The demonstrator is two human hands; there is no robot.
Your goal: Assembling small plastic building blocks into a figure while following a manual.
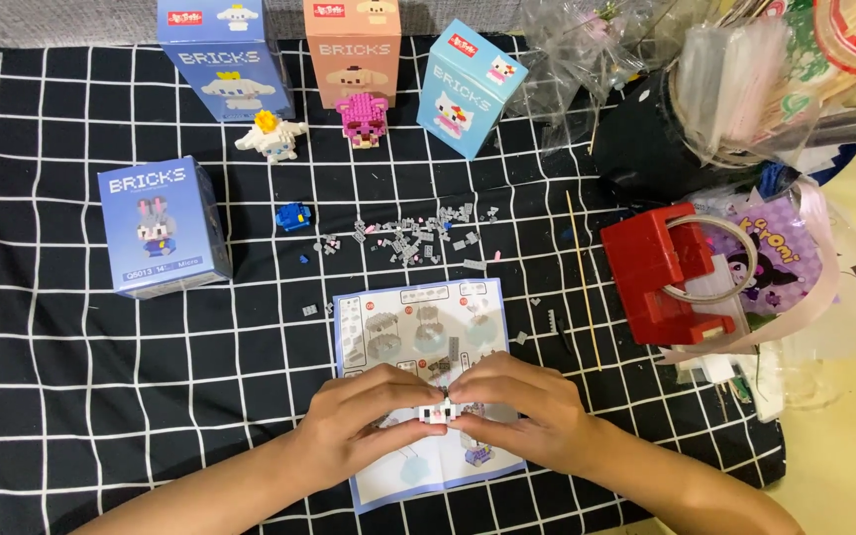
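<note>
Pinched from both sides by the fingers [410, 404] of the left hand [354, 426] and right hand [522, 411]: a small white brick figure [436, 413] with dark and pink specks, held just above the instruction sheet [418, 327]. Lay beyond it, loose grey bricks [418, 238] scattered on the black checked cloth [71, 376]. Stood farther back, four closed boxes, the blue box [162, 226] nearest, contents unseen. Sat between them, a white finished figure [271, 136] and a pink finished figure [362, 117].
</note>
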